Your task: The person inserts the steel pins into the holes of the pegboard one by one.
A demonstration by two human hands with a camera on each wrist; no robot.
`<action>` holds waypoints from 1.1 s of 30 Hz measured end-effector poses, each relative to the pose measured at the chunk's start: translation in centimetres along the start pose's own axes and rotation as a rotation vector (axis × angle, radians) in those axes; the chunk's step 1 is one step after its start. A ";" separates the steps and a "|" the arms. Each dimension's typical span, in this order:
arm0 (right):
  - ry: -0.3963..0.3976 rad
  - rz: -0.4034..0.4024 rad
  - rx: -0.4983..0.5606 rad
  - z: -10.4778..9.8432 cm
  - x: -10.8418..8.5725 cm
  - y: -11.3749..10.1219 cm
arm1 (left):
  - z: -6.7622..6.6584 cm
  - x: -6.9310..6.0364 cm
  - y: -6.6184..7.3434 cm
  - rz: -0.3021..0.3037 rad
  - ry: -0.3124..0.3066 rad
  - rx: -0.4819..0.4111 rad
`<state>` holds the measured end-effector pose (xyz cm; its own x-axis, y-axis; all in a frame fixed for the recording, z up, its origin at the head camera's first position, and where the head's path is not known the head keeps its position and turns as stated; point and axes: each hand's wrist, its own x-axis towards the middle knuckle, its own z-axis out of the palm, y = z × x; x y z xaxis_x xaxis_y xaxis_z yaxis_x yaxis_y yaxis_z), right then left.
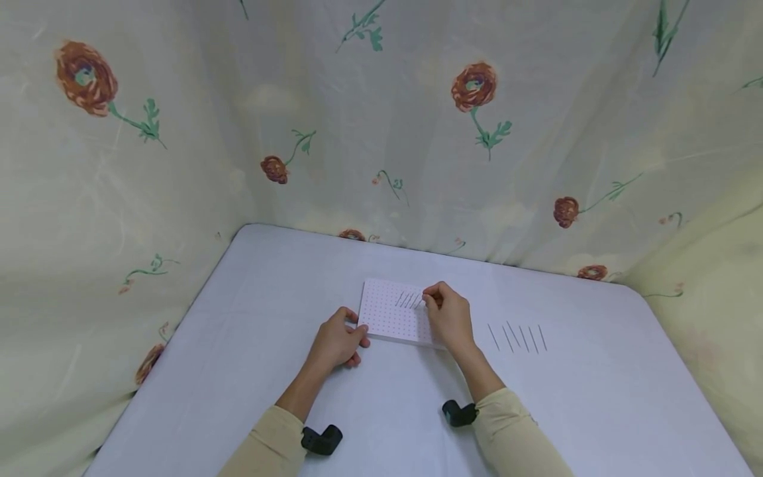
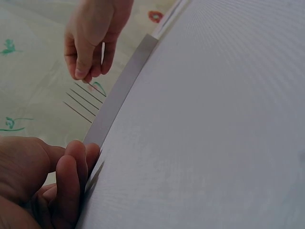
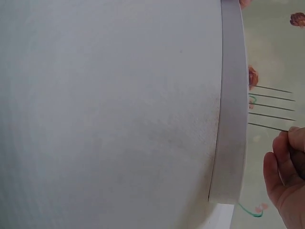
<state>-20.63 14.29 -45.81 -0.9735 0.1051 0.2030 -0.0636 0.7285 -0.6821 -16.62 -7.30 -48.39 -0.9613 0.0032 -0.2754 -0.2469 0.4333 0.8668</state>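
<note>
A flat white board (image 1: 387,318) with a grid of small dots lies on the table. Several thin dark pins (image 1: 406,300) stand upright in a row on it. In the right wrist view the row of pins (image 3: 271,106) rises past the board's side edge (image 3: 231,119). My right hand (image 1: 448,318) pinches the top of the pin at the row's right end between thumb and fingertips. At the board's near left corner, my left hand (image 1: 340,341) grips the edge, its fingers (image 2: 69,176) against the side.
Several more thin pins (image 1: 517,338) lie loose, side by side, to the right of the board. A white cloth covers the table (image 1: 268,278). Flowered curtains (image 1: 357,132) hang around its back and sides.
</note>
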 end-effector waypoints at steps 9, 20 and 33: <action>-0.023 0.020 -0.012 0.2 -0.2 -0.1 | 0.1 0.1 0.0 -0.002 -0.002 -0.001; -0.032 0.070 -0.018 0.6 -0.1 -0.1 | 0.0 0.2 -0.1 -0.011 -0.005 -0.009; -0.052 0.126 -0.028 -0.4 -0.2 0.8 | -0.1 0.2 -0.1 0.000 -0.008 -0.013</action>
<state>-20.43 15.17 -46.08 -0.9835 0.1625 0.0798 0.0656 0.7305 -0.6798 -16.79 -7.39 -48.48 -0.9604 0.0105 -0.2784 -0.2482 0.4218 0.8721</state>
